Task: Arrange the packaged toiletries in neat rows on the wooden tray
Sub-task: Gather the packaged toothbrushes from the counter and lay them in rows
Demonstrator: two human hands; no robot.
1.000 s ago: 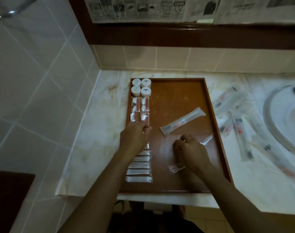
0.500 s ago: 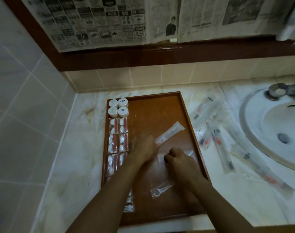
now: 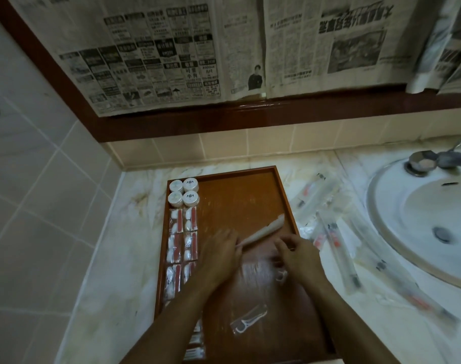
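A rectangular reddish-brown wooden tray (image 3: 253,190) lies on the pale marbled bench (image 3: 114,258), its long sides running near to far. Along its left edge the goods stand in two columns: four small round white-lidded jars (image 3: 183,192) in a square at the far corner, then flat clear packets with red and white contents (image 3: 183,236) in pairs toward the near end, with a few striped packets (image 3: 196,345) partly hidden by the left forearm. The left hand (image 3: 219,254) lies over the middle of the tray, fingers fairly straight, its fingertips at the near end of a long white wrapped toothbrush packet (image 3: 263,231) that lies slantwise toward the right rim. The right hand (image 3: 296,252) is just beside it, fingers curled; the blur hides whether it grips the clear wrapper (image 3: 258,271) smeared beneath it. A clear sachet holding a white floss pick (image 3: 247,319) lies loose nearer the viewer. More clear-wrapped toothbrushes (image 3: 334,240) lie scattered on the bench between the tray and the white oval sink (image 3: 421,222). Newspaper sheets (image 3: 198,48) cover the wall above.
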